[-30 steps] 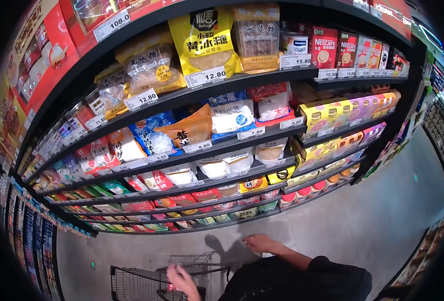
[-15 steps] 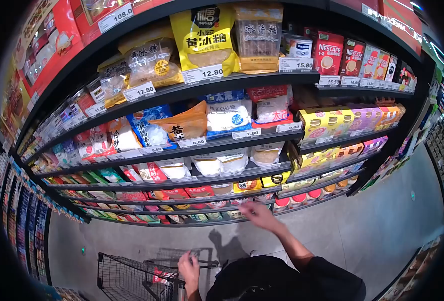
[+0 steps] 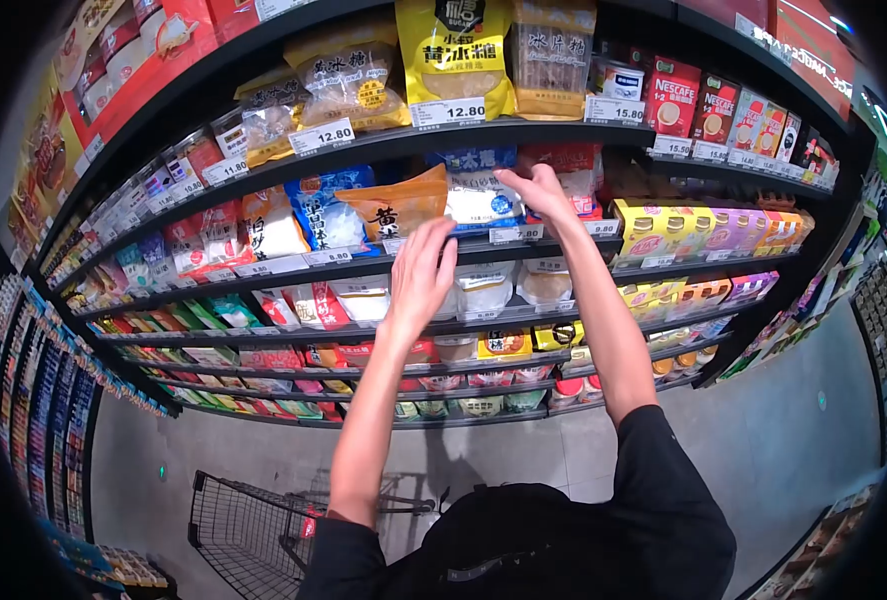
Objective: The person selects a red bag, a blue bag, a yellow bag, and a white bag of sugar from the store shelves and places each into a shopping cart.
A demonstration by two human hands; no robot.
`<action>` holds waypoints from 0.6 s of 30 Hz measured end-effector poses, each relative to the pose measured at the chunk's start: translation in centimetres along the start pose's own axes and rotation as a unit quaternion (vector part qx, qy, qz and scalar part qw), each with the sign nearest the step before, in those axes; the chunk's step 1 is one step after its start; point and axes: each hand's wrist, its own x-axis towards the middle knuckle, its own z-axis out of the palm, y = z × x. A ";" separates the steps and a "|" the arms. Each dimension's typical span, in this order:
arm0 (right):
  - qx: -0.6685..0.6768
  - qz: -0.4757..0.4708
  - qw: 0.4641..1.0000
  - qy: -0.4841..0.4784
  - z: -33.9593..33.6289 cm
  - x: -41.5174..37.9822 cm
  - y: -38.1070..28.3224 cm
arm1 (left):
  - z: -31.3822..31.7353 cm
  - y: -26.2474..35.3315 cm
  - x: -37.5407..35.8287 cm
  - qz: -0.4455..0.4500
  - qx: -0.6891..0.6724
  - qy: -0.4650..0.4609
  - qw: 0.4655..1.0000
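Both my arms reach up toward the second shelf of a store rack. My left hand (image 3: 420,272) has its fingers spread, just below an orange-brown bag (image 3: 395,209) that leans on its side. My right hand (image 3: 535,190) is open against a white and blue sugar bag (image 3: 473,200), beside a red and white bag (image 3: 575,172). Neither hand grips anything. A price strip (image 3: 508,235) runs under the bags.
Shelves (image 3: 263,268) of bagged sugar and boxed coffee fill the view ahead, with yellow bags (image 3: 451,55) on top. A black wire shopping cart (image 3: 248,535) stands at my lower left. Grey floor (image 3: 763,430) stretches to the right along the aisle.
My left hand has left the cart handle and risen to the shelf. My right hand has climbed from near the lowest shelves up to the white and blue bag.
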 end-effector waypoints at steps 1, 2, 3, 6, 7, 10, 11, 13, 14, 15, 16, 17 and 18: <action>-0.024 0.040 0.998 -0.029 0.2 -0.1 -1.0 | 0.3 -0.6 1.0 0.000 -0.013 -0.003 1.000; -0.047 0.082 0.994 -0.057 0.5 -0.3 -1.9 | 0.5 -1.2 1.7 0.002 -0.014 -0.003 1.000; -0.057 0.079 0.994 -0.053 0.6 -0.1 -1.4 | 0.8 -1.7 2.2 -0.008 -0.020 -0.007 1.000; -0.106 0.195 0.971 -0.088 0.1 1.4 0.3 | 1.0 -2.1 2.9 -0.026 -0.025 -0.012 0.999; -0.151 0.216 0.962 -0.072 0.3 1.6 0.5 | 1.0 -2.2 2.9 -0.054 -0.040 -0.024 0.997; -0.066 0.102 0.993 -0.011 1.2 1.4 2.0 | 1.2 -2.6 3.2 -0.088 -0.064 -0.039 0.993; -0.015 0.081 0.997 0.013 1.4 1.0 2.4 | 1.3 -2.7 3.0 -0.113 -0.086 -0.044 0.989; 0.007 0.102 0.995 0.019 1.3 0.5 2.0 | 1.5 -2.9 2.9 -0.127 -0.114 -0.040 0.985; 0.029 0.127 0.991 0.022 1.2 0.4 1.7 | 1.6 -3.1 2.9 -0.123 -0.115 -0.039 0.985; 0.020 0.134 0.990 0.026 1.0 0.2 1.7 | 1.5 -3.0 2.9 -0.122 -0.118 -0.039 0.985; 0.019 0.133 0.991 0.027 0.7 0.0 1.7 | 1.4 -2.9 2.8 -0.121 -0.120 -0.040 0.985; 0.064 0.115 0.991 0.016 0.5 -0.3 1.8 | 1.3 -2.8 2.6 -0.113 -0.125 -0.029 0.985; 0.108 0.096 0.989 0.005 0.3 -0.6 1.8 | 1.5 -2.9 2.3 -0.112 -0.125 -0.028 0.985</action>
